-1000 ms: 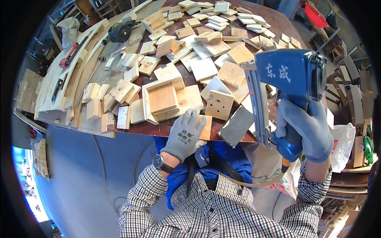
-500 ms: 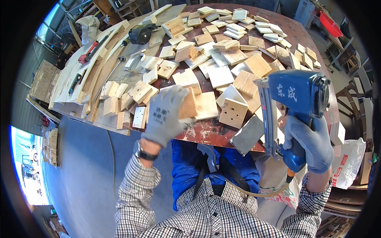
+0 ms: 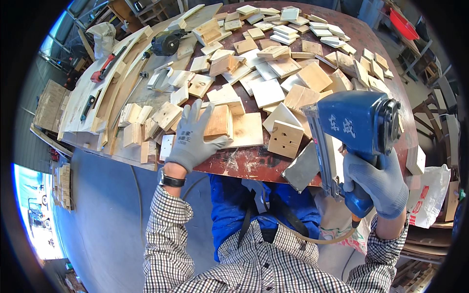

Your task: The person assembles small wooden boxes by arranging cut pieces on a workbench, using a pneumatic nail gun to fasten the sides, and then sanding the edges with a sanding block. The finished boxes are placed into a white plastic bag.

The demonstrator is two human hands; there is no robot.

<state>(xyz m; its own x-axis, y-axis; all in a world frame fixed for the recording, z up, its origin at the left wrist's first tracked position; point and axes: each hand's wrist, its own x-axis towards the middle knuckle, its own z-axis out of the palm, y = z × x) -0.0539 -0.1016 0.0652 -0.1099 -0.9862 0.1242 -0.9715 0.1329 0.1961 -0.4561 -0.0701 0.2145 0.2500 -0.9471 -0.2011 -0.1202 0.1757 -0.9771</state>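
Note:
My left hand point(image 3: 195, 139), in a grey glove, has its fingers spread beside a wooden block point(image 3: 218, 121) near the table's front edge. Its thumb lies along the block's near side; whether it presses on the wood I cannot tell. A flat pale board point(image 3: 249, 129) lies just right of the block. My right hand point(image 3: 378, 183), also gloved, is wrapped round the handle of a blue pneumatic nail gun point(image 3: 354, 117), held upright over the table's right front. Left of the gun's magazine stands a wooden piece with several dark holes point(image 3: 285, 138), next to a grey metal plate point(image 3: 301, 166).
Many wood offcuts point(image 3: 268, 93) cover the dark red table point(image 3: 234, 163). Long boards point(image 3: 80, 117) lie at the left with a red-handled tool point(image 3: 100, 73) and a black power tool point(image 3: 168, 43). An air hose point(image 3: 327, 240) hangs from the gun across my front.
The block that was tilted in my left hand now rests on the table, and that hand's fingers have spread. The nail gun has shifted slightly left in my right hand.

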